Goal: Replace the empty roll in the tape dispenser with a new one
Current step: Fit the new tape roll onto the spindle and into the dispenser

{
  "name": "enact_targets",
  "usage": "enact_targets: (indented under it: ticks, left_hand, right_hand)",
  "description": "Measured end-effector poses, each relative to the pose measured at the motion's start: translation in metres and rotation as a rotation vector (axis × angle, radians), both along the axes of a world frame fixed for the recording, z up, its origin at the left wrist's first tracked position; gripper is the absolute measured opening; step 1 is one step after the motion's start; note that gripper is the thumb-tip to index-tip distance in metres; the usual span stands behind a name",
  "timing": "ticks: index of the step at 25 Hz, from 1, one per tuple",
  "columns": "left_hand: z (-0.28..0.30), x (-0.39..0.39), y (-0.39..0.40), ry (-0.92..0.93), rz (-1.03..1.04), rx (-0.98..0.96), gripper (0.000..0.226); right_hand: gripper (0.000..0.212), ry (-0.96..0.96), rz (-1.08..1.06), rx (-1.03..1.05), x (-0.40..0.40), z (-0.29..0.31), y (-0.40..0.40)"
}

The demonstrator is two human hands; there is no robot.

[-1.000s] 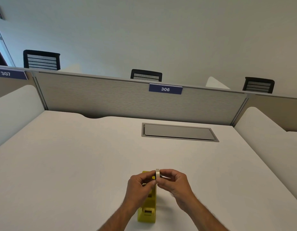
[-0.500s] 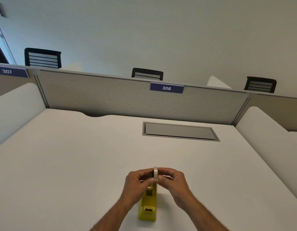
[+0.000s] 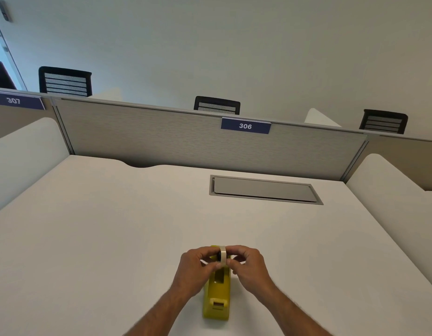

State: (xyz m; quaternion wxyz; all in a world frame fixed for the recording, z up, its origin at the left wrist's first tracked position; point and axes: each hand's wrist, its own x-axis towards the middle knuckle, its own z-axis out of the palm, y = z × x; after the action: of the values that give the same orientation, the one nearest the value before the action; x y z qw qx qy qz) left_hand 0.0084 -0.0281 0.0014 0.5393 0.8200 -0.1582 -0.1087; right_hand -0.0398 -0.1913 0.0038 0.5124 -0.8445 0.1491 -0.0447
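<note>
Holding the roll (image 3: 223, 255) edge-on between them, the left hand (image 3: 194, 267) and right hand (image 3: 248, 265) each pinch one flat side with fingertips, thumbs meeting under its near rim. The roll sits just above the far end of the dispenser (image 3: 217, 294), whose yellow body lies on the desk (image 3: 113, 238) below and between the wrists.

The step in hand looks like seating the roll (whether its dark centre is a hub cannot be told). The next move probably calls for lowering it straight into the slot beneath the fingers, keeping it upright.

The dispenser's long axis runs away from the person, cutter end nearest the forearms. The roll's axle line runs hand to hand, crosswise to that.
</note>
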Motion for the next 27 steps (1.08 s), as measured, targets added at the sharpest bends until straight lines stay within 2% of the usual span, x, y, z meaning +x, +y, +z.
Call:
enact_targets:
  ticks: [6, 14, 19, 21, 25, 27]
  left_hand:
    - [-0.011, 0.001, 0.002, -0.006, 0.014, 0.062, 0.036]
    - [-0.021, 0.0, 0.004, -0.06, 0.029, 0.122, 0.039]
    - [-0.026, -0.003, 0.006, -0.153, -0.007, 0.108, 0.042]
    - [-0.028, -0.002, 0.007, -0.153, -0.001, 0.11, 0.043]
    - [-0.032, 0.0, 0.006, -0.148, -0.014, 0.088, 0.043]
    - [-0.035, 0.001, 0.006, -0.153, -0.026, 0.093, 0.041]
  right_hand:
    - [0.027, 0.026, -0.02, -0.094, -0.002, -0.005, 0.006]
    - [0.028, -0.035, -0.01, -0.153, -0.006, -0.006, 0.008]
    - [0.03, -0.045, 0.002, -0.159, -0.006, -0.009, 0.008]
    - [0.03, -0.044, -0.001, -0.164, -0.006, -0.01, 0.008]
    - [0.042, -0.036, 0.007, -0.166, -0.007, -0.008, 0.009]
    - [0.037, -0.029, 0.009, -0.179, -0.006, -0.008, 0.009]
